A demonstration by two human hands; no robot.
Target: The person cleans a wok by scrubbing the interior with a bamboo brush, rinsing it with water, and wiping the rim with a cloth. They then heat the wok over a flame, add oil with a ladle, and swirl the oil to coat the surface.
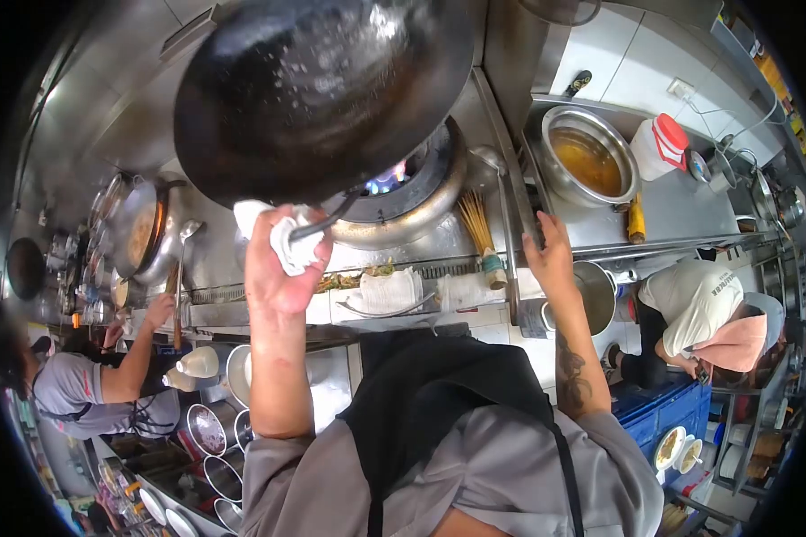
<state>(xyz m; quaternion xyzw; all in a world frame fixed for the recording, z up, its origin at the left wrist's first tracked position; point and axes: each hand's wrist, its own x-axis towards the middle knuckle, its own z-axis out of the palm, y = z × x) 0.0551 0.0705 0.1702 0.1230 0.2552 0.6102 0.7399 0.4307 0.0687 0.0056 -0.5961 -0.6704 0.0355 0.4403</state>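
My left hand (pixel 282 264) is closed around the handle of a large black wok (pixel 322 98), with a folded white cloth (pixel 295 246) between palm and handle. The wok is raised and tilted, and wet droplets shine on its inner surface. Below it, a blue flame (pixel 387 182) burns in the round burner (pixel 394 224). My right hand (pixel 551 255) is at the metal edge right of the stove, fingers apart and holding nothing I can see. A bamboo brush (pixel 479 228) and a ladle (pixel 493 161) lie to its left.
A metal pot of yellowish liquid (pixel 587 161) and a red-lidded white container (pixel 661 143) stand on the right counter. At left, a person (pixel 107 385) works by another wok (pixel 139 228). Another person (pixel 703 309) bends at right, near a blue crate (pixel 658 403).
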